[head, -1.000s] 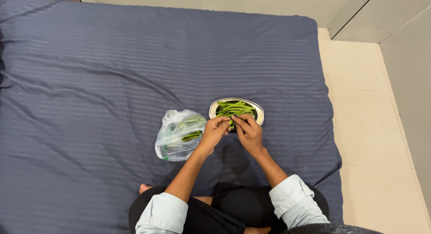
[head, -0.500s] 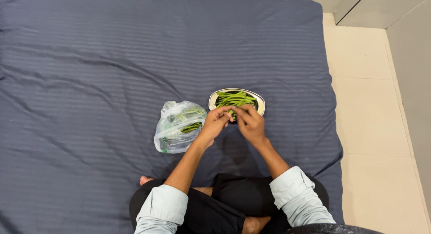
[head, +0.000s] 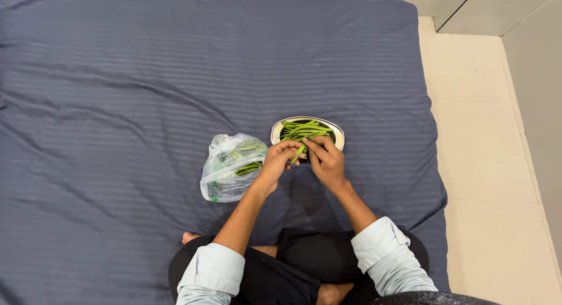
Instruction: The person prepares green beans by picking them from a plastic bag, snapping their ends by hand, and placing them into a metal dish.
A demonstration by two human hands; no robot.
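Observation:
My left hand (head: pixel 276 162) and my right hand (head: pixel 325 160) meet over the near edge of a shiny metal bowl (head: pixel 336 133) that holds several green beans (head: pixel 304 131). Both hands pinch one green bean (head: pixel 298 153), which slants between the fingertips just in front of the bowl. A clear plastic bag (head: pixel 229 167) with more green beans lies on its side right beside my left hand.
Everything rests on a dark blue striped bedsheet (head: pixel 146 88) with soft creases. My crossed legs in black trousers (head: pixel 304 267) are close below. Pale floor tiles (head: pixel 486 135) run along the right edge of the bed.
The view shifted so that bowl and bag sit slightly higher than a second ago. My hands stayed together at the bowl's near edge, and the bean between them now shows more plainly.

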